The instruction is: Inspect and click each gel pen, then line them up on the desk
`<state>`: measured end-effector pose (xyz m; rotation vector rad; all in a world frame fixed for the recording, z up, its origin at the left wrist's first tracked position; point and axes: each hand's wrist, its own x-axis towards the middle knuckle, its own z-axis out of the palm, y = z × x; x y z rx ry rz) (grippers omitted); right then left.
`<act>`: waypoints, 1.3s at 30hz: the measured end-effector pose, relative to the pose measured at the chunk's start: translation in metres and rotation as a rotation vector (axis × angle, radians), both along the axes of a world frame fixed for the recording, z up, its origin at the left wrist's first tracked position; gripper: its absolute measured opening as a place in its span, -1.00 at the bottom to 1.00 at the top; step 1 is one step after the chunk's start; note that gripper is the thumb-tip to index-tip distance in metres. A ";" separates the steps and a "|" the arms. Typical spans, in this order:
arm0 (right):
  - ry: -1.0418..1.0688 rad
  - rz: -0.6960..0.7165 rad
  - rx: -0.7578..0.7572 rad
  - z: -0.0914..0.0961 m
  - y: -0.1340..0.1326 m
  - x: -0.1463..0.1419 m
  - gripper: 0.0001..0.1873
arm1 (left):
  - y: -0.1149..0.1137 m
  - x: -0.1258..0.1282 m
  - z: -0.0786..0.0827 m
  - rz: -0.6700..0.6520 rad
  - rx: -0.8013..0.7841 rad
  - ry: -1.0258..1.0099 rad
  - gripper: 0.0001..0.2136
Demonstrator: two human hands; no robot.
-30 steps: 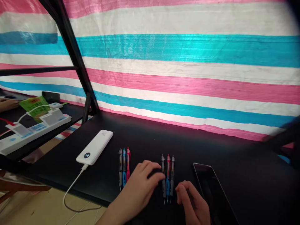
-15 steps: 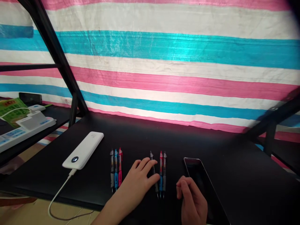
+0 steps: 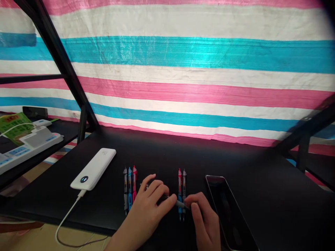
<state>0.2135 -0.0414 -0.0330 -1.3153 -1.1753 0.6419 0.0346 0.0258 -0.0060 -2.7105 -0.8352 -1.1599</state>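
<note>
On the black table (image 3: 235, 167) lie two groups of pens. The left group (image 3: 129, 186) holds a black, a blue and a red pen side by side. The right group (image 3: 182, 190) now shows a red-topped and a black pen. A third black pen (image 3: 170, 199) is lifted crosswise between my hands. My left hand (image 3: 153, 205) curls its fingers over the pen's upper part. My right hand (image 3: 202, 218) pinches the pen's grey grip end with thumb and forefinger, just left of a dark phone (image 3: 229, 212).
A white power bank (image 3: 94, 169) with a white cable (image 3: 65, 223) lies at the left. A white power strip (image 3: 28, 146) and a green packet (image 3: 14, 126) sit on a neighbouring table. A black frame post (image 3: 65, 69) and a striped tarp (image 3: 183, 69) stand behind.
The leftmost black pen of the right group has been picked up and turned crosswise. My right hand moved in and took its end; my left hand closed over it.
</note>
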 end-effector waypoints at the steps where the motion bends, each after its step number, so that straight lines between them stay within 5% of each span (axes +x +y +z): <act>1: -0.028 0.020 -0.002 -0.001 0.001 0.000 -0.61 | -0.002 0.001 0.002 0.003 0.004 -0.015 -0.65; 13: -0.244 0.133 0.139 -0.007 0.007 0.010 -0.81 | 0.002 0.004 0.012 -0.012 0.075 0.021 -0.78; 21: -0.245 0.110 0.235 -0.018 0.005 0.011 -0.83 | 0.003 0.009 -0.002 -0.026 -0.036 0.114 -0.76; 31: -0.194 0.018 0.302 -0.017 0.004 0.001 -0.76 | 0.007 0.000 0.010 -0.135 -0.337 0.193 -0.78; 35: -0.045 -0.024 0.084 -0.010 0.001 0.003 -0.85 | 0.007 -0.008 0.014 -0.040 -0.197 -0.001 -0.88; 39: 0.088 -0.063 -0.057 -0.004 -0.001 0.009 -0.63 | -0.006 -0.009 -0.004 0.061 -0.536 -0.523 -0.64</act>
